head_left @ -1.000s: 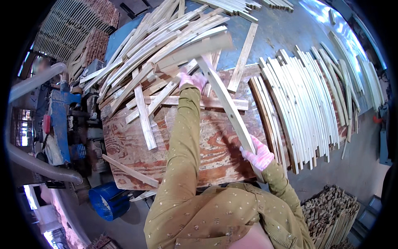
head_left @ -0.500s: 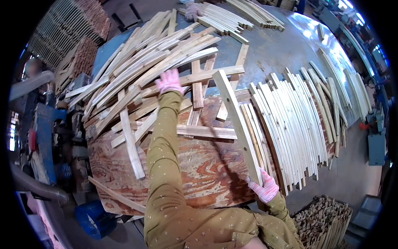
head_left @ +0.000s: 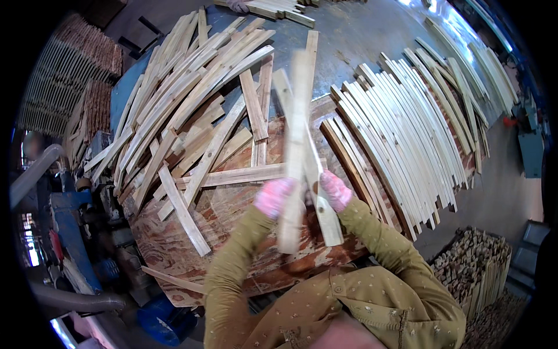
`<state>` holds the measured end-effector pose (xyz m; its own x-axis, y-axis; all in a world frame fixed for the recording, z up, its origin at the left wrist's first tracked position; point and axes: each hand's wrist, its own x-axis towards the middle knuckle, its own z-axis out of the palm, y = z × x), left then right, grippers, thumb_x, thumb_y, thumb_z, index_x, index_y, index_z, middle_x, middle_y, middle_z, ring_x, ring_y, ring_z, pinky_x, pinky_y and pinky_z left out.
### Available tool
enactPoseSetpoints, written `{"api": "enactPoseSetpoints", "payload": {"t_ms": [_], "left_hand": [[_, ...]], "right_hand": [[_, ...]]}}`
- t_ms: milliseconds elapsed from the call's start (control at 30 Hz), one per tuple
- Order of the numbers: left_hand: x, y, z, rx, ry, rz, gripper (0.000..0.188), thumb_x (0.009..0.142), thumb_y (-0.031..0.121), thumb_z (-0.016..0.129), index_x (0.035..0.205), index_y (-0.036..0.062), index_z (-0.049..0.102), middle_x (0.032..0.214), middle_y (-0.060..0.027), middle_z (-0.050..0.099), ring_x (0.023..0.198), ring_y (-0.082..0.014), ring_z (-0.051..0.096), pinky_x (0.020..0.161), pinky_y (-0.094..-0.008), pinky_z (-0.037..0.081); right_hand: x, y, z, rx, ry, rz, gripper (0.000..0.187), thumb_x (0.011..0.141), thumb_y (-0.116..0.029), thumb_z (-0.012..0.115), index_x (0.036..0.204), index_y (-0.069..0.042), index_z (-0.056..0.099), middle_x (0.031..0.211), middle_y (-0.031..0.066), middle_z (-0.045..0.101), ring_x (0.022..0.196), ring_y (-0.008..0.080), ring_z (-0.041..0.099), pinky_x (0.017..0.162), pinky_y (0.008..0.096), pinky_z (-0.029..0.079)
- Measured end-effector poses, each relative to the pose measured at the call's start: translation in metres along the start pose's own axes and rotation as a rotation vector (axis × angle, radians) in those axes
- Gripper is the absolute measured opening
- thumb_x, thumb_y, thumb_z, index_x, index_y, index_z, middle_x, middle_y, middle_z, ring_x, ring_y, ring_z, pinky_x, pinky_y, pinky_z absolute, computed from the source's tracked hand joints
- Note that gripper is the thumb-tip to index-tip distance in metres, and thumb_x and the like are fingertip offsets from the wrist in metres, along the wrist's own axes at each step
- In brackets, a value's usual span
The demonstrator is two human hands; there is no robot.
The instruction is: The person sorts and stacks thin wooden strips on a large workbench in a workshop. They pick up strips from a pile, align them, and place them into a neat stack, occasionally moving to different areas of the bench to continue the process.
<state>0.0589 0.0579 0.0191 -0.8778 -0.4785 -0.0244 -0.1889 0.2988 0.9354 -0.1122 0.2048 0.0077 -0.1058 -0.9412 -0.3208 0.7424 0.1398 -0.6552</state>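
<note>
In front of me I hold two wooden slats that cross each other. My left hand (head_left: 275, 196), in a pink and white glove, is closed round the nearer slat (head_left: 297, 122), which stands almost upright in the view and is blurred by motion. My right hand (head_left: 336, 191), gloved alike, grips the other slat (head_left: 326, 220), which leans to the left and passes behind the first. To the left lies a jumbled pile of slats (head_left: 192, 87). On the right, beside my right hand, is a row of pale slats (head_left: 395, 139) laid side by side.
The worktable (head_left: 174, 256) has a worn reddish-brown plywood top and a grey sheet beyond it. Another person's gloved hand (head_left: 238, 5) is at the far edge. A blue drum (head_left: 165, 320) stands lower left, machinery (head_left: 72, 227) at left, and bundled sticks (head_left: 474, 264) lower right.
My left hand has come back from the pile with a slat and is now near my right hand. The right hand's slat has moved left and tilted.
</note>
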Motion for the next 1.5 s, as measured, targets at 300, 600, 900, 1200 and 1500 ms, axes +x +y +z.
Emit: {"api": "enactPoseSetpoints", "payload": {"t_ms": [300,600,900,1200,1500], "left_hand": [[0.089,0.04,-0.009,0.742,0.283,-0.309,0.061,0.093,0.048,0.046,0.132,0.001,0.046,0.113,-0.0206,0.062,0.1,-0.0313,0.062,0.091,-0.0386,0.047],[0.164,0.003,-0.005,0.734,0.07,-0.541,0.064,0.083,0.032,0.059,0.134,-0.0016,0.042,0.106,-0.0202,0.064,0.094,-0.0325,0.065,0.079,-0.0451,0.052],[-0.006,0.069,0.053,-1.794,-0.29,-0.402,0.061,0.076,0.008,0.056,0.133,-0.0034,0.039,0.104,-0.0212,0.058,0.084,-0.0342,0.062,0.067,-0.0487,0.058],[-0.055,0.043,0.084,0.265,-0.416,-0.349,0.025,0.079,0.012,0.052,0.098,0.0061,0.068,0.09,-0.0185,0.067,0.079,-0.0334,0.067,0.069,-0.0406,0.056],[-0.046,0.038,0.029,0.217,0.349,-0.318,0.031,0.085,0.021,0.064,0.114,0.009,0.062,0.092,-0.011,0.069,0.08,-0.025,0.066,0.073,-0.0379,0.054]], "right_hand": [[-0.075,-0.073,0.008,-0.384,0.297,-0.097,0.082,0.071,-0.012,0.081,0.138,-0.003,0.036,0.103,0.0087,0.063,0.094,0.0195,0.062,0.082,0.039,0.055],[-0.141,-0.13,-0.031,-0.437,0.501,-0.226,0.062,0.076,-0.004,0.072,0.131,-0.001,0.043,0.102,0.0099,0.061,0.09,0.0181,0.062,0.077,0.0331,0.054],[-0.019,-0.04,-0.027,-0.216,0.283,-0.223,0.063,0.083,-0.031,0.073,0.131,0.0,0.046,0.109,0.009,0.061,0.093,0.0158,0.058,0.084,0.0298,0.049],[-0.034,0.005,0.012,-0.465,0.129,0.004,0.082,0.065,-0.023,0.086,0.13,0.002,0.043,0.113,0.013,0.061,0.101,0.0203,0.057,0.09,0.0331,0.048],[-0.115,-0.11,-0.024,-0.975,0.69,0.122,0.093,0.069,-0.004,0.075,0.146,-0.003,0.022,0.115,0.0234,0.058,0.093,0.0258,0.062,0.076,0.0347,0.056]]}}
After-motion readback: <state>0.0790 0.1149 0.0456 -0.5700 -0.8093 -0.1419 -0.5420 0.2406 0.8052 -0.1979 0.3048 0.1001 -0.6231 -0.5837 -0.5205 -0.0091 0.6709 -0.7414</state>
